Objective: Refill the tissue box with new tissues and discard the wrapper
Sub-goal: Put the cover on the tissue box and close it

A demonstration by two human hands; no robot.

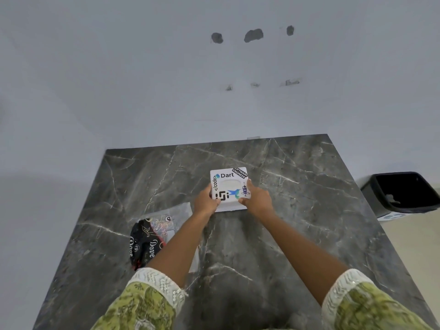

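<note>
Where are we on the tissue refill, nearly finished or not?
Late stage, probably. Both hands, left hand and right hand, grip the stickered tissue box, lid on; whether it holds tissues is unclear. The wrapper lies on the marble table, so it must go into the black bin.

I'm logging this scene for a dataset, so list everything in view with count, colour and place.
tissue box: one, white with stickers, mid-table, held at both sides
wrapper: one, clear and black, table's left, partly behind the left forearm
table: one, dark grey marble
bin: one, black, floor at right
wall: pale grey, patched holes
left hand: on box's left side
right hand: on box's right side
sleeves: two, green print, bottom
</note>
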